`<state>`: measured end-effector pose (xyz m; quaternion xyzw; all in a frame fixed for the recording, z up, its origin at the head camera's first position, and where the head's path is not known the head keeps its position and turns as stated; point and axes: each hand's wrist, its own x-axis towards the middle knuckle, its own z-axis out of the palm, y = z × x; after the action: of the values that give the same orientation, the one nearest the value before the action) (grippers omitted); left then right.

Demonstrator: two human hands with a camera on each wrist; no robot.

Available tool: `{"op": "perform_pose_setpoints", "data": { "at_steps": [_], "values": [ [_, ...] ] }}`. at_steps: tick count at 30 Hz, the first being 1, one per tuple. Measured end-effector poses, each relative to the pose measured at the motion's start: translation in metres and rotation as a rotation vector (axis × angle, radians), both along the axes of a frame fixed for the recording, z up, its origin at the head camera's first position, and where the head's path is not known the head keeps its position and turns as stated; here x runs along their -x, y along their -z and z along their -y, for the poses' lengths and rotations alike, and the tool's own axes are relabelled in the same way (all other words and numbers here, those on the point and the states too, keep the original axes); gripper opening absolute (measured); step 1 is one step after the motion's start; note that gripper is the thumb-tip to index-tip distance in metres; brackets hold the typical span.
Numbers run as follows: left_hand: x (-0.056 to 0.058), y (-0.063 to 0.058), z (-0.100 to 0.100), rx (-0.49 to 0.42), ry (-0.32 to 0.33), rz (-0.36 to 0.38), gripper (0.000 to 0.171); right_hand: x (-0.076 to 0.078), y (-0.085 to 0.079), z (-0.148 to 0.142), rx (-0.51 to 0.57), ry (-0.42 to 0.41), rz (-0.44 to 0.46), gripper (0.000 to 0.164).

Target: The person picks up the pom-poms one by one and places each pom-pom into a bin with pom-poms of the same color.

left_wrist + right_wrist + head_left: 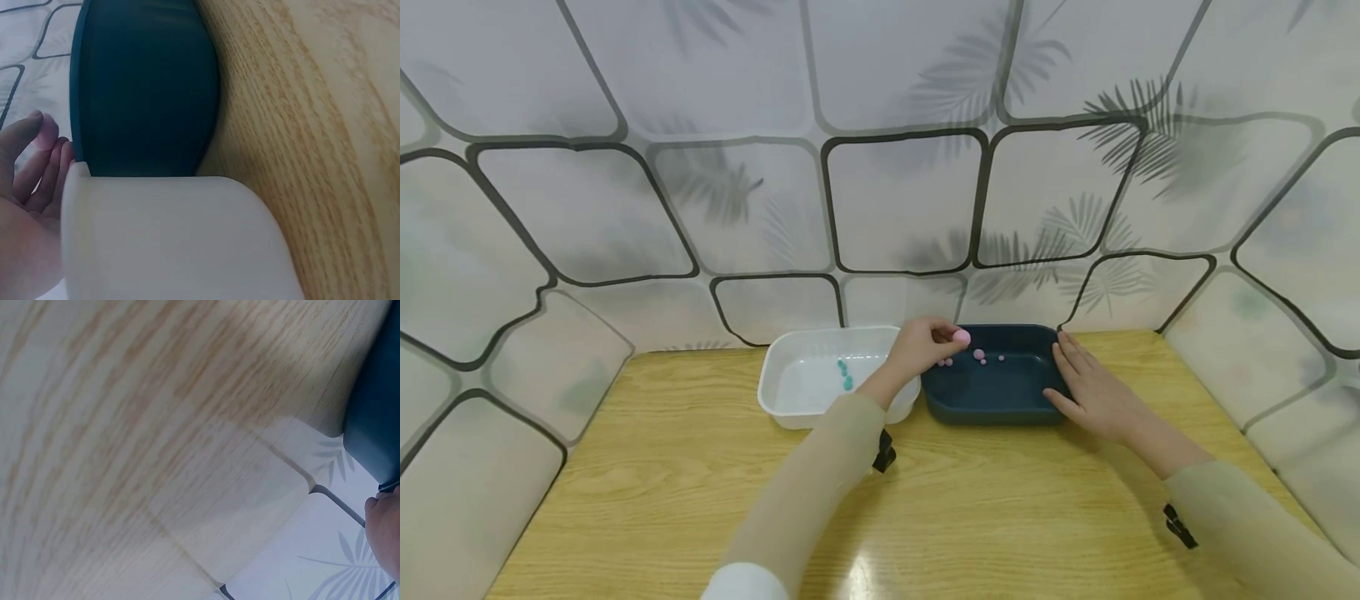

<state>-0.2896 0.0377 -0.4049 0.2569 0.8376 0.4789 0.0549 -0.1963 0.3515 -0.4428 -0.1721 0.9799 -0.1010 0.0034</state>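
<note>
Between thumb and fingers, my left hand (pixel 917 346) pinches a pink ball (pixel 962 337) above the left end of a dark blue tray (pixel 992 415). The same pink ball (pixel 47 132) shows at the fingertips in the left wrist view. Several smaller pink balls (pixel 979 355) lie in the blue tray. My right hand (pixel 1093 396) rests on that tray's right rim with its fingers straight. Beside it on the left stands a white tray (pixel 782 400) holding several teal beads (pixel 847 383) in a short row. Only a bit of the right hand (pixel 386 528) shows in the right wrist view.
Both trays stand side by side on a wood-grain table (pixel 985 517), near its back edge. A patterned wall covering (pixel 902 200) with outlined stone shapes and leaves rises behind and at both sides. A black strap piece (pixel 884 452) sits at the left wrist.
</note>
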Motion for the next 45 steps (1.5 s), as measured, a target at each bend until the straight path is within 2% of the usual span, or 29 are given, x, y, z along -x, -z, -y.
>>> {"op": "perform_pose_setpoints", "data": {
  "at_steps": [7,20,29,39,45],
  "values": [
    [0.005,0.007,0.001,-0.027,0.022,0.026,0.028,0.001,0.000,0.000,0.001,0.000,0.002,0.089],
    [0.006,0.006,-0.006,0.054,-0.063,0.020,0.033,0.000,-0.004,0.001,0.007,-0.002,0.012,0.088],
    [0.006,0.006,-0.009,0.072,-0.092,-0.010,0.025,0.000,-0.005,0.002,0.013,-0.006,0.010,0.088],
    [0.003,0.006,-0.005,0.051,-0.059,-0.048,0.022,-0.001,-0.006,0.003,-0.001,-0.008,0.001,0.088],
    [0.001,0.007,-0.001,0.068,-0.046,-0.070,0.021,-0.002,-0.005,0.003,-0.013,-0.005,0.001,0.088]
  ]
}}
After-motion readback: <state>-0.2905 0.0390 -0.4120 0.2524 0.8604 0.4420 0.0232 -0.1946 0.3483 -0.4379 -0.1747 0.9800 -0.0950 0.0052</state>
